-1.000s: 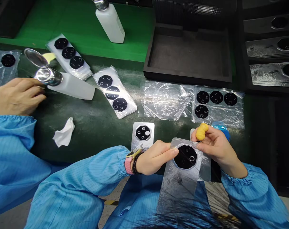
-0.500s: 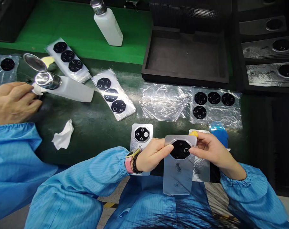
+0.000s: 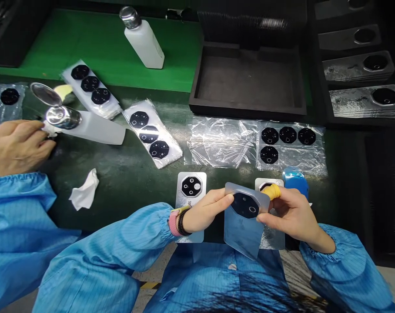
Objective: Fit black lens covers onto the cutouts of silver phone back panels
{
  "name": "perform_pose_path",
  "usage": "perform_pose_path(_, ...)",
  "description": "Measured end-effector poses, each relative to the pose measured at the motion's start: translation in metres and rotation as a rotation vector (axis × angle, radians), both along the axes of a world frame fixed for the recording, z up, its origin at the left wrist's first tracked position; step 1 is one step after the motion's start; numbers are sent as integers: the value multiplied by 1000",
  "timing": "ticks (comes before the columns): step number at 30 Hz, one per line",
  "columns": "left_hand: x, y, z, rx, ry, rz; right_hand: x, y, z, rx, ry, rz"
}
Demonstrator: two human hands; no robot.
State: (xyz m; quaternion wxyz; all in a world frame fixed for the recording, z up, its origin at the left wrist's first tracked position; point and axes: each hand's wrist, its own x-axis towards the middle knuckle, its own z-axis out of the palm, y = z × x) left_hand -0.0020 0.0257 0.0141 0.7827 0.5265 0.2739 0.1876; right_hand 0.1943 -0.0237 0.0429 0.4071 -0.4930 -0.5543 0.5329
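Observation:
A thin grey phone back cover (image 3: 241,232) with a black octagonal camera piece is held up, tilted, at the table's front edge. My left hand (image 3: 205,213) pinches its upper left edge between thumb and fingers. On the right edge, the thumb of my right hand (image 3: 290,213) presses near the camera piece, and a yellow finger cot (image 3: 272,191) covers one fingertip at the cover's upper corner. Another silvery cover (image 3: 181,201) lies on the table, partly under my left wrist. A third silvery cover (image 3: 276,237) lies partly hidden behind my right hand.
Plastic sleeves (image 3: 292,148) with black octagonal pieces lie ahead, before a black tray (image 3: 249,82). Stacked covers (image 3: 350,102) stand at right, a blue roll (image 3: 295,180) nearer. At left are a white bottle (image 3: 102,128), a crumpled wipe (image 3: 85,189) and a co-worker's hand (image 3: 18,145).
The held cover has turned, its face now angled and its lower end swung. My right hand's yellow-tipped finger shows more at the corner. The whole view has shifted slightly.

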Motion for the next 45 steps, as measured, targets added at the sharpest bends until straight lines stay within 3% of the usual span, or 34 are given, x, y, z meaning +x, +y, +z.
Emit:
perform_pose_path(6,3,-3,-6,-232,-99,-31,-1,0,-1,-69,137,34)
perform_pose_path(13,1,-3,-9,-190,-68,-22,0,1,0,-82,161,37)
perform_pose_path(21,-3,1,-1,162,34,-107,0,2,0,19,33,33)
perform_pose_path(28,-5,-2,-3,510,125,-121,1,5,-3,-61,-43,13)
perform_pose_path(34,-3,-3,-4,667,131,-133,-1,10,-9,-110,-166,25)
perform_pose_path(40,0,-2,-8,578,139,-208,-6,14,-17,-118,-293,86)
perform_pose_path(42,2,-2,-10,508,192,-207,-1,17,-17,-108,-314,27)
perform_pose_path(45,6,0,-15,429,302,-153,15,27,-22,-3,-441,-194)
